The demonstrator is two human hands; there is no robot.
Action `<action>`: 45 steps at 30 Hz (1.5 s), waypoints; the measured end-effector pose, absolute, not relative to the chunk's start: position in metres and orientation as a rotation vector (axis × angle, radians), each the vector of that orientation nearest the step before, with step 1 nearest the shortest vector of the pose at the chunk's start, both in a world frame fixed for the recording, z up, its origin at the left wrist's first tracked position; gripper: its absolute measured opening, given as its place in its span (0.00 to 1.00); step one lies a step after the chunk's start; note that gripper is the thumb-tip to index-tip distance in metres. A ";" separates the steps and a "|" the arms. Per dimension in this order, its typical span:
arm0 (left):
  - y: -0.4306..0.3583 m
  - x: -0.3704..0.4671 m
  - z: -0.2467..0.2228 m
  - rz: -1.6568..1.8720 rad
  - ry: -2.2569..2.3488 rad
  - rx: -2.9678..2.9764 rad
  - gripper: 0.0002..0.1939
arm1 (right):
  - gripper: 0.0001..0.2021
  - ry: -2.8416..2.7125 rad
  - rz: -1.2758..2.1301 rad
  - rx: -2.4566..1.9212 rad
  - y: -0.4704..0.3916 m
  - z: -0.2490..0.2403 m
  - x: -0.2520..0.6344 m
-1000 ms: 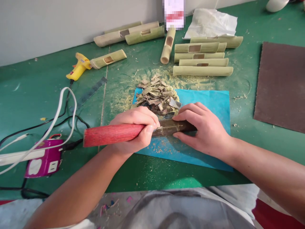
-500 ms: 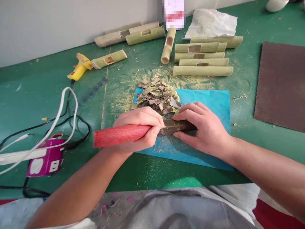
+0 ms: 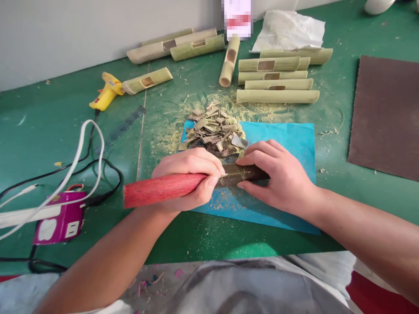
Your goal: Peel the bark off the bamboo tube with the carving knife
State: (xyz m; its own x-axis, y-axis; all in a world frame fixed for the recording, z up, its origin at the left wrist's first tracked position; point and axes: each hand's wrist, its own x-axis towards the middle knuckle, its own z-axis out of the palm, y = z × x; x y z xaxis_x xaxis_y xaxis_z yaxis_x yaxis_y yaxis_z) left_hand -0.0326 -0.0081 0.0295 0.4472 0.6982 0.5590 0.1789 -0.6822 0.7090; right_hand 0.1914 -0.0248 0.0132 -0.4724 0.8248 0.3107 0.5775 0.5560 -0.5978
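My left hand [image 3: 188, 176] is wrapped round the thick red wooden handle of a carving tool [image 3: 163, 190]. Its working end is mostly hidden by my fingers, with only a small pale tip showing against a dark bamboo tube [image 3: 244, 173]. Light scratch lines mark the top of the tube. From the right, my right hand [image 3: 273, 172] grips the tube, thumb on the near side and fingers on the far side. Under the tube lies a blue sheet [image 3: 281, 213], dusted with fine shavings. A pile of bamboo chips [image 3: 216, 133] sits just beyond my hands.
Several cut bamboo tubes [image 3: 278, 96] lie at the back. A yellow glue gun [image 3: 108, 93] is at the left, near a purple power socket [image 3: 60, 218] with tangled cables. A brown sheet [image 3: 386, 117] lies at the right, and a crumpled white bag [image 3: 288, 32] at the back.
The butt end of the red handle has dipped slightly toward me and left. My right hand and the bamboo tube stay in place. The whole view has shifted a little.
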 end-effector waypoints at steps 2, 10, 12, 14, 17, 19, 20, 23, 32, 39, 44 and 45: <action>-0.008 -0.031 0.032 1.194 0.738 2.152 0.06 | 0.10 -2.216 0.555 -1.122 -0.025 0.013 0.191; -0.010 -0.033 0.029 1.236 0.768 2.106 0.06 | 0.11 -2.223 0.567 -1.120 -0.025 0.014 0.192; -0.010 -0.033 0.027 1.270 0.774 2.090 0.06 | 0.11 -2.221 0.560 -1.118 -0.025 0.013 0.192; -0.009 -0.033 0.027 1.287 0.760 2.069 0.06 | 0.11 -2.218 0.553 -1.119 -0.025 0.013 0.191; -0.009 -0.032 0.029 1.235 0.742 2.086 0.06 | 0.11 -2.217 0.548 -1.116 -0.025 0.012 0.192; -0.008 -0.031 0.031 1.199 0.749 2.106 0.05 | 0.12 -2.217 0.548 -1.108 -0.025 0.012 0.192; -0.009 -0.031 0.032 1.194 0.753 2.111 0.05 | 0.12 -2.216 0.548 -1.106 -0.025 0.012 0.192; -0.010 -0.029 0.034 1.199 0.739 2.135 0.05 | 0.12 -2.216 0.544 -1.101 -0.025 0.012 0.192; -0.016 -0.028 0.035 1.230 0.729 2.223 0.05 | 0.13 -2.213 0.509 -1.090 -0.026 0.009 0.192; -0.011 -0.035 0.025 1.302 0.751 2.136 0.04 | 0.13 -2.205 0.522 -1.106 -0.026 0.009 0.192; -0.009 -0.031 0.033 1.226 0.681 2.138 0.05 | 0.12 -2.207 0.537 -1.098 -0.026 0.010 0.192; -0.010 -0.030 0.035 1.196 0.687 2.147 0.06 | 0.12 -2.208 0.535 -1.093 -0.025 0.010 0.192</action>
